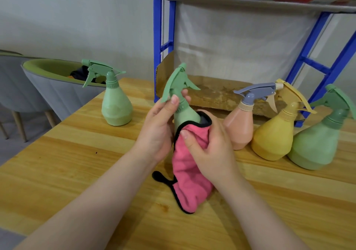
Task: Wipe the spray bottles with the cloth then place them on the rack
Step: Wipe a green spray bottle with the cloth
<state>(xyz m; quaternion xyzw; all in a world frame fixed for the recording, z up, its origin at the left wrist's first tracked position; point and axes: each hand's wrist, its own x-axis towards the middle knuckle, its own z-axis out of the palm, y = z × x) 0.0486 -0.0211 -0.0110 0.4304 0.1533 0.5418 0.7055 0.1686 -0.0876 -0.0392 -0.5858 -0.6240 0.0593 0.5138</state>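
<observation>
Wooden counter [77, 165]; blue rack [159, 38] behind. Left hand [159, 126] grips green spray bottle [185, 113] at neck, held above counter. Right hand [210, 145] presses pink cloth [186, 172] around bottle body, fingers curled.

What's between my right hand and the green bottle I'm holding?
The pink cloth: in the head view, the right hand presses it around the green bottle.

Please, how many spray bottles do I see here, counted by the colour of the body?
Green: 3, one held, one at left, one at far right
Yellow: 1
Pink: 1
Total: 5
</observation>
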